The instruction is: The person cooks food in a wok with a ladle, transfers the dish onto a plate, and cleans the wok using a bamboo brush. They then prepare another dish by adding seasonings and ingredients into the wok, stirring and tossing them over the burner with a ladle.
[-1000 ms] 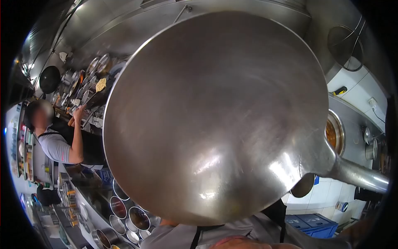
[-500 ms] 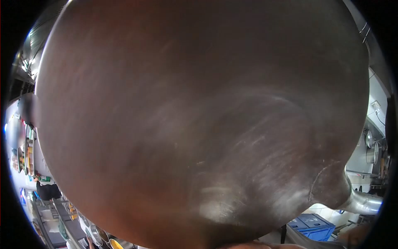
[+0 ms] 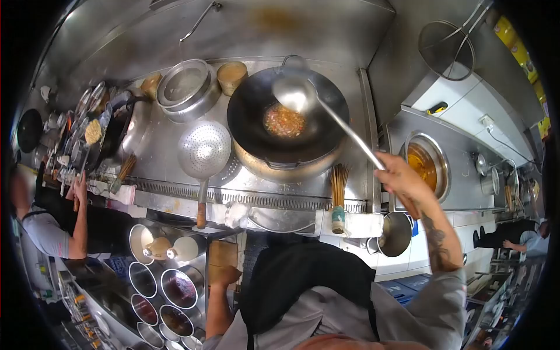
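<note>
My right hand [image 3: 402, 176] is closed around the handle of a long metal ladle [image 3: 294, 95], whose bowl hangs over a black wok [image 3: 251, 125]. Chopped, reddish food [image 3: 284, 121] lies in the bottom of the wok, which sits on a round burner. My left hand [image 3: 226, 276] is low, with its fingers curled, beside a brown block-shaped thing [image 3: 223, 253]; what it holds, if anything, I cannot make out. A perforated skimmer [image 3: 204, 150] lies on the steel stove left of the wok, its wooden handle toward me.
A bamboo brush [image 3: 338, 198] stands at the stove's front edge. Stacked pots [image 3: 186, 90] are behind the skimmer. At right is a bowl of orange liquid [image 3: 421, 166]. Several containers [image 3: 179, 287] stand lower left. A co-worker [image 3: 52, 233] holds a ladle at far left.
The large metal ladle that filled the view close to the camera has moved away, down to the wok. The wok, the stove and both my hands now show.
</note>
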Available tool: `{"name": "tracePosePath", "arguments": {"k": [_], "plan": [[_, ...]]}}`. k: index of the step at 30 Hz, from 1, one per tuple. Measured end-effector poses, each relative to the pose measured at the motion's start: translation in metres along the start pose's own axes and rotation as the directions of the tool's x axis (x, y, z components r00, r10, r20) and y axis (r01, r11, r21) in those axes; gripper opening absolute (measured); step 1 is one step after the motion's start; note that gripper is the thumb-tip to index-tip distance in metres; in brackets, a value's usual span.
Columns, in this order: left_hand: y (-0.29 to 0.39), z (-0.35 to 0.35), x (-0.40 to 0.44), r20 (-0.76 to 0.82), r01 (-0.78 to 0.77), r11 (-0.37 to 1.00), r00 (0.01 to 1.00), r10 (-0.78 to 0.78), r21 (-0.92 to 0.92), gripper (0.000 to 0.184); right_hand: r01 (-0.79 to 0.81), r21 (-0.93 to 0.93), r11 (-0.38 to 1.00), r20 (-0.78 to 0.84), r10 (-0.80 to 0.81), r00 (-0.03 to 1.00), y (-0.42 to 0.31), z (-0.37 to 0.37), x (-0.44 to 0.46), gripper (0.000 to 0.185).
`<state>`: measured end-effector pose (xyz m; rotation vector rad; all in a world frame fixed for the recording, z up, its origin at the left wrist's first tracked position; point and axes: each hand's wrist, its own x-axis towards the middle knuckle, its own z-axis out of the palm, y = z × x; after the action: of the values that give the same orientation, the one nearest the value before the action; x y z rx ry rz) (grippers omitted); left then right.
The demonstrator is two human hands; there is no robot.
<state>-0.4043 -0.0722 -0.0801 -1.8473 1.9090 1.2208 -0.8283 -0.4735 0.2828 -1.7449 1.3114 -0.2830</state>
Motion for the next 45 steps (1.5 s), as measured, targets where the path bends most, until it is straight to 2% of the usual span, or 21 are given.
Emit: {"name": "tracePosePath", "arguments": {"k": [1, 4, 6, 7, 8, 10, 13, 16, 20, 22, 25, 28, 31, 32, 34, 35, 36, 39, 42, 44, 45], "plan": [[-0.008, 0.008, 0.002, -0.118, -0.076, 0.995, 0.989, 0.084, 0.065, 0.024, -0.02, -0.051, 0.999, 0.025, 0.021, 0.999, 0.03, 0.014, 0.021, 0.044], [0.03, -0.049, -0.011, -0.43, -0.058, 0.969, 0.901, -0.053, -0.241, 0.025, 0.202, -0.156, 0.967, -0.042, -0.211, 0.977, 0.065, 0.05, 0.062, 0.04], [0.071, -0.1, -0.018, -0.689, -0.148, 0.98, 0.725, 0.013, -0.137, 0.024, 0.369, -0.258, 0.893, -0.122, -0.409, 0.904, 0.088, 0.077, 0.089, 0.04], [0.081, -0.115, -0.02, -0.791, -0.176, 0.982, 0.61, 0.048, -0.076, 0.024, 0.345, -0.2, 0.917, -0.11, -0.37, 0.922, 0.084, 0.084, 0.09, 0.04], [0.082, -0.122, -0.02, -0.752, -0.172, 0.977, 0.659, 0.017, -0.129, 0.023, 0.316, -0.143, 0.938, -0.098, -0.331, 0.939, 0.079, 0.091, 0.091, 0.039], [0.082, -0.132, -0.022, -0.66, -0.153, 0.961, 0.75, -0.039, -0.231, 0.022, -0.049, 0.162, 0.986, 0.124, 0.029, 0.992, 0.043, 0.086, 0.07, 0.038], [0.08, -0.146, -0.024, -0.678, -0.103, 0.986, 0.735, -0.012, -0.129, 0.021, -0.166, 0.129, 0.978, 0.164, 0.144, 0.976, 0.032, 0.069, 0.064, 0.035], [0.096, -0.166, -0.016, -0.638, -0.021, 0.979, 0.761, -0.115, -0.202, 0.022, 0.165, -0.072, 0.984, -0.102, -0.172, 0.98, 0.07, 0.104, 0.099, 0.033], [0.113, -0.189, -0.001, -0.613, -0.141, 0.986, 0.788, 0.06, -0.085, 0.022, 0.036, 0.06, 0.998, 0.066, -0.04, 0.997, 0.049, 0.134, 0.108, 0.039], [0.119, -0.197, -0.007, -0.611, -0.106, 0.985, 0.792, 0.002, -0.134, 0.023, 0.011, 0.152, 0.988, 0.21, -0.043, 0.977, 0.048, 0.122, 0.092, 0.041], [0.11, -0.186, -0.007, -0.629, -0.079, 0.98, 0.776, -0.054, -0.181, 0.024, -0.057, -0.021, 0.998, 0.166, 0.06, 0.984, 0.044, 0.099, 0.075, 0.044], [0.113, -0.182, -0.006, -0.619, -0.101, 0.977, 0.784, -0.039, -0.189, 0.025, 0.01, -0.448, 0.894, -0.183, -0.102, 0.978, 0.059, 0.133, 0.093, 0.046], [0.131, -0.198, -0.015, -0.605, -0.106, 0.971, 0.795, -0.046, -0.213, 0.025, 0.084, -0.344, 0.935, -0.08, -0.118, 0.99, 0.043, 0.143, 0.088, 0.052], [0.135, -0.202, -0.017, -0.601, -0.104, 0.969, 0.797, -0.053, -0.223, 0.025, 0.273, -0.275, 0.922, -0.035, -0.293, 0.956, 0.078, 0.144, 0.099, 0.054], [0.115, -0.183, -0.008, -0.624, -0.094, 0.972, 0.779, -0.063, -0.215, 0.026, 0.022, -0.198, 0.98, 0.09, -0.004, 0.996, 0.021, 0.109, 0.067, 0.054], [0.109, -0.174, -0.007, -0.63, -0.087, 0.973, 0.773, -0.069, -0.214, 0.026, -0.117, -0.172, 0.978, 0.162, 0.145, 0.976, 0.001, 0.098, 0.054, 0.053], [0.109, -0.171, -0.01, -0.627, -0.074, 0.972, 0.775, -0.084, -0.222, 0.027, 0.135, -0.195, 0.972, -0.035, -0.144, 0.989, 0.017, 0.104, 0.05, 0.046], [0.111, -0.173, -0.022, -0.607, -0.028, 0.969, 0.784, -0.13, -0.243, 0.028, -0.02, -0.392, 0.92, -0.217, -0.071, 0.974, 0.034, 0.113, 0.058, 0.038], [0.109, -0.172, -0.025, -0.59, -0.03, 0.97, 0.798, -0.122, -0.241, 0.028, 0.156, -0.443, 0.883, -0.243, -0.285, 0.927, 0.054, 0.121, 0.059, 0.035], [0.096, -0.16, -0.017, -0.641, -0.108, 0.971, 0.765, -0.056, -0.215, 0.028, 0.061, -0.167, 0.984, -0.055, -0.071, 0.996, 0.05, 0.106, 0.061, 0.041], [0.095, -0.16, -0.018, -0.625, -0.078, 0.977, 0.778, -0.064, -0.198, 0.029, -0.017, -0.033, 0.999, 0.066, 0.019, 0.998, 0.043, 0.1, 0.061, 0.045]]}}
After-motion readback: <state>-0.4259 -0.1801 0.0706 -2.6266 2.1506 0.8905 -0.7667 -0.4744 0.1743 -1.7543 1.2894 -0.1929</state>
